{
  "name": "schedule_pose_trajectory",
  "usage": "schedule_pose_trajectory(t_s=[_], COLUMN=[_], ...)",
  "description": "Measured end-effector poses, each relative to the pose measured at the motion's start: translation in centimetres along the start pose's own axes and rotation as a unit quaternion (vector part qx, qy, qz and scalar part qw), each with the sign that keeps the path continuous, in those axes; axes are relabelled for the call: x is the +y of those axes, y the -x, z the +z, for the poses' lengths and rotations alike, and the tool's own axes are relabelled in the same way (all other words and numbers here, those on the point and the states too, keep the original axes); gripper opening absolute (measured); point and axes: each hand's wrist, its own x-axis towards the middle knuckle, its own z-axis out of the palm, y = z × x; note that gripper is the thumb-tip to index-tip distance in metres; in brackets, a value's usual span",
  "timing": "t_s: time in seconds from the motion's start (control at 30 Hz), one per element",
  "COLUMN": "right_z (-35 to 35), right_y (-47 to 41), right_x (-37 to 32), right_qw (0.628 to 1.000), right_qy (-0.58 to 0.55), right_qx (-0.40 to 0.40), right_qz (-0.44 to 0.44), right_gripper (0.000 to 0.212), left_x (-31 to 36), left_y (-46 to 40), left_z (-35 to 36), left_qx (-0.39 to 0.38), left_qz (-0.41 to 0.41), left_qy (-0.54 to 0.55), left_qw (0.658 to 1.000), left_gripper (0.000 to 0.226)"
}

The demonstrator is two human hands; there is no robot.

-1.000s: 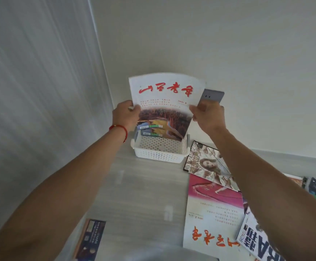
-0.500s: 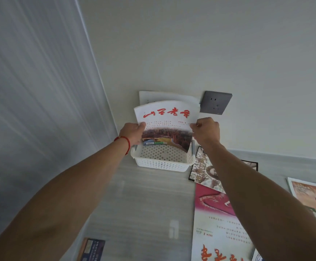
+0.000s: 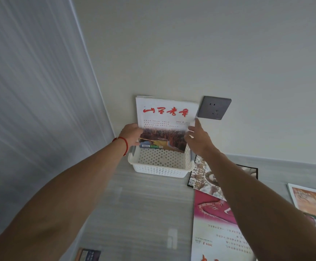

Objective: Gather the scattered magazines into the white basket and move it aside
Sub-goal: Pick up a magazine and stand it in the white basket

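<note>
A white magazine with red characters (image 3: 164, 117) stands upright in the white perforated basket (image 3: 161, 170), leaning against the wall with other magazines behind it. My left hand (image 3: 132, 135), with a red string at the wrist, holds the magazine's left edge. My right hand (image 3: 196, 138) is at the right edge with fingers spread, off the cover. More magazines lie on the grey table to the right: one with a person on the cover (image 3: 204, 178) and a pink-and-white one (image 3: 215, 223).
A grey wall socket (image 3: 214, 108) sits just right of the standing magazine. Further magazines (image 3: 308, 200) lie at the right edge, and a dark booklet (image 3: 88, 255) at the bottom left. A ribbed wall panel (image 3: 30, 110) closes off the left side.
The magazine went down from mid-air into the basket and now leans on the wall. My right hand has let go and opened its fingers.
</note>
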Motion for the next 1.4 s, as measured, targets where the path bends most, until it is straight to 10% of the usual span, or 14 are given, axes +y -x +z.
schedule_pose_trajectory(t_s=[0.27,0.53,0.9,1.03,1.4], right_z=[0.1,-2.5,0.7,3.8,4.0], right_y=[1.5,9.6,29.8,33.1,32.3], right_x=[0.6,4.2,21.2,21.6,17.4], right_qw=[1.0,0.978,0.911,0.923,0.942], right_qy=[0.007,0.174,0.382,0.346,0.141], right_qx=[-0.026,-0.016,-0.132,-0.171,-0.3], right_qz=[-0.011,-0.114,-0.083,-0.011,-0.047], right_gripper=[0.084,0.045,0.055,0.08,0.062], left_x=[-0.7,-2.9,-14.4,-16.3,-19.7], left_y=[0.8,9.2,27.0,29.1,28.3], left_z=[0.6,3.5,16.6,19.2,19.1], left_qx=[-0.038,0.044,-0.186,-0.157,0.031], left_qz=[-0.006,0.079,-0.002,0.002,-0.081], left_qy=[0.023,-0.001,-0.21,-0.195,-0.393], left_qw=[0.999,0.996,0.96,0.968,0.916], left_gripper=[0.04,0.04,0.023,0.059,0.083])
